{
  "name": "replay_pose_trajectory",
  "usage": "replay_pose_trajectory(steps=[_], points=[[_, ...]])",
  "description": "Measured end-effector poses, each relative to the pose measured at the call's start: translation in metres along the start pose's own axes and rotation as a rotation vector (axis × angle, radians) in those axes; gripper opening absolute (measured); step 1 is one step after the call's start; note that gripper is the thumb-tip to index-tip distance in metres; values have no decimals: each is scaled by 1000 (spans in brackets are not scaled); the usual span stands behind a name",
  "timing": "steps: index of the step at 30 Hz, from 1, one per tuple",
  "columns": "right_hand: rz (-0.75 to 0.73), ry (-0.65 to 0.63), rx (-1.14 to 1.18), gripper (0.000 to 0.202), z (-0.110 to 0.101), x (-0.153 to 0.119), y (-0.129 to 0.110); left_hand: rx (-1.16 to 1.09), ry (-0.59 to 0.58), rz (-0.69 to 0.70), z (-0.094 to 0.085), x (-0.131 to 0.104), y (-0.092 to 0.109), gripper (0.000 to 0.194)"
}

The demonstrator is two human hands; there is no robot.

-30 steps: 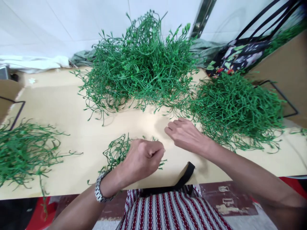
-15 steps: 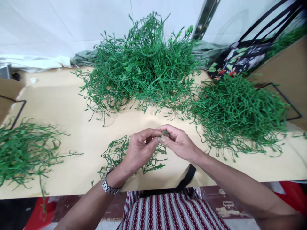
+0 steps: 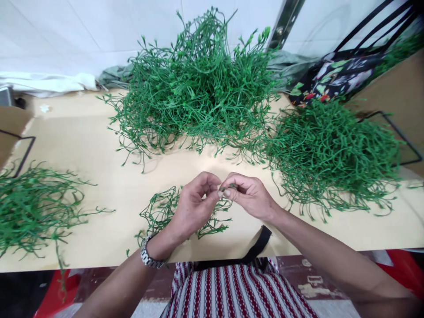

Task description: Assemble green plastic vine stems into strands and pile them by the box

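My left hand [image 3: 198, 203] and my right hand [image 3: 249, 197] meet above the table near its front edge, fingertips almost touching. Both are closed in a pinch on a small green stem [image 3: 233, 186], which shows only in part between the fingers; its ends are hidden. Below and behind my left hand lies a small loose spread of thin green stems [image 3: 159, 210], partly covered by the hand and wrist. They look like artificial plant stems with little forked tips.
A tall heap of green stems [image 3: 205, 88] stands against the wall. Another heap [image 3: 334, 154] lies at right beside a cardboard box [image 3: 402, 92], with a third pile [image 3: 29, 207] at left. A flowered bag [image 3: 334, 79] sits at back right. A black strap [image 3: 258, 245] crosses the table's front edge.
The fingertips of both hands have shifted slightly, and more of the small green stem now shows by my right fingers. The heaps and loose stems lie as before.
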State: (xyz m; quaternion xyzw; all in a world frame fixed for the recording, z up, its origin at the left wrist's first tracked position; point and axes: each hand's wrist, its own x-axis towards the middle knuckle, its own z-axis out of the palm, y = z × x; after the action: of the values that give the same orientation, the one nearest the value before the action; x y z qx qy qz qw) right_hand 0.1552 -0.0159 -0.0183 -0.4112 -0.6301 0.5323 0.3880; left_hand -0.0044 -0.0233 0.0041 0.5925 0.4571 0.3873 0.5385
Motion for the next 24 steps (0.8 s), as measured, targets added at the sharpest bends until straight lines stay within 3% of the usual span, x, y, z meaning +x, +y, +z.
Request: replay_pose_trajectory(steps=[4, 9, 15, 18, 21, 24], points=[[-136, -16, -201, 17, -3, -1, -5, 188, -48, 60, -4, 1, 0, 5], [-255, -133, -401, 11, -10, -1, -12, 327, -100, 163, -6, 3, 5, 16], [-570, -306, -1069, 16, -19, 5, -20, 586, -281, 245, -8, 6, 0, 24], [-614, -449, -1258, 15, -22, 5, -23, 707, -383, 236, -8, 4, -3, 23], [-605, -587, -1304, 14, -29, 4, -23, 728, -497, 251, -9, 2, 0, 23], [-535, -570, -1223, 17, -42, 4, -20, 556, -425, 185, -13, 4, 5, 23]])
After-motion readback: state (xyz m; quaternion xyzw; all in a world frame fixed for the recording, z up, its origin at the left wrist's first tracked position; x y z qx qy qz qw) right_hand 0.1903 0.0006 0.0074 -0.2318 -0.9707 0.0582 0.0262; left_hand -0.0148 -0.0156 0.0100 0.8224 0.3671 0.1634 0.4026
